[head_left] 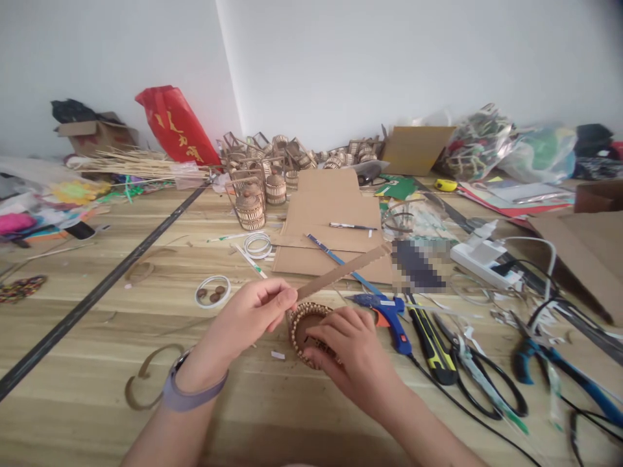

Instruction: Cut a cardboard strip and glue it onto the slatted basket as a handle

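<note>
The strip (345,269) lies in the air just beyond the basket (294,334), its near end pinched between thumb and fingers of the left hand (260,311). Its long axis slants away from that hand to the far right, so it passes behind the basket's rim and over the ruler (324,248) rather than into the opening. The right hand (353,350) is the nearer one to the basket: its fingers dip inside from the right (whether they clamp the wall or something within, I cannot tell). The two hands are apart, one either side of the basket, which sits on the tabletop (97,363) with its mouth upward.

To the right lie the glue gun (384,311), cutter (431,340) and scissors (479,376). Farther back are the cardboard (326,207), with a pen (353,226) on it, and more baskets (249,207).
</note>
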Demonstrator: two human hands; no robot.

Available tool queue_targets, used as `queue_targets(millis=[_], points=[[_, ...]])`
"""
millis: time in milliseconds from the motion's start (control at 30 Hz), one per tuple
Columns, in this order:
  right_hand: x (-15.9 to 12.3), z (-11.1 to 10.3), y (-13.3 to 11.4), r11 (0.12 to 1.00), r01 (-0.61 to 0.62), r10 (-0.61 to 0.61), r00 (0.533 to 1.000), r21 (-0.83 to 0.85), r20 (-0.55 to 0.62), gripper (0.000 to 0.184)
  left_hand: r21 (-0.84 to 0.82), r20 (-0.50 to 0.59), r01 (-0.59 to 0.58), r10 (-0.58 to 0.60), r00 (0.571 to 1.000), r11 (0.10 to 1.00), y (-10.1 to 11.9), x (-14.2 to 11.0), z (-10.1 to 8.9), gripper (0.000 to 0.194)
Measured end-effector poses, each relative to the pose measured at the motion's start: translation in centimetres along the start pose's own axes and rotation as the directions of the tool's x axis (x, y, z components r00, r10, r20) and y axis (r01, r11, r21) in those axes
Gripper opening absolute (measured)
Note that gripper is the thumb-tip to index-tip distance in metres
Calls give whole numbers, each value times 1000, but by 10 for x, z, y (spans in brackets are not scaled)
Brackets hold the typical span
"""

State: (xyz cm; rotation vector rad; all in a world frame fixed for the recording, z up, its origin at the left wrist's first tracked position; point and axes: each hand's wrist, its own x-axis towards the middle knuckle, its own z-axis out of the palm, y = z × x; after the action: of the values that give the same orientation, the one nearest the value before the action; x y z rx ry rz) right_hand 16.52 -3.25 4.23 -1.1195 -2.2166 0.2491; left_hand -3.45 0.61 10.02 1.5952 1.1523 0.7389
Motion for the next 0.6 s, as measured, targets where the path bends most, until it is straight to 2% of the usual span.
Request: queue_targets(millis=[167, 300, 400, 500, 600], points=[[7, -20, 17, 953, -217, 241, 966, 214, -96, 19, -7, 0, 20, -20, 1000, 1000, -1, 2, 0, 42], [14, -37, 26, 786, -367, 461, 884, 497, -76, 28, 20, 7, 58, -58, 998, 998, -2, 4, -1, 42], [17, -45, 30, 656, -365, 544, 835, 661, -78, 37, 34, 18, 106, -106, 994, 994, -2, 5, -2, 40], [19, -46, 35, 572, -360, 605, 792, 737, -82, 46, 36, 32, 120, -121, 992, 992, -1, 6, -2, 39], [20, -45, 38, 497, -349, 639, 767, 794, -63, 44, 44, 47, 122, -124, 991, 992, 1, 6, -3, 38]])
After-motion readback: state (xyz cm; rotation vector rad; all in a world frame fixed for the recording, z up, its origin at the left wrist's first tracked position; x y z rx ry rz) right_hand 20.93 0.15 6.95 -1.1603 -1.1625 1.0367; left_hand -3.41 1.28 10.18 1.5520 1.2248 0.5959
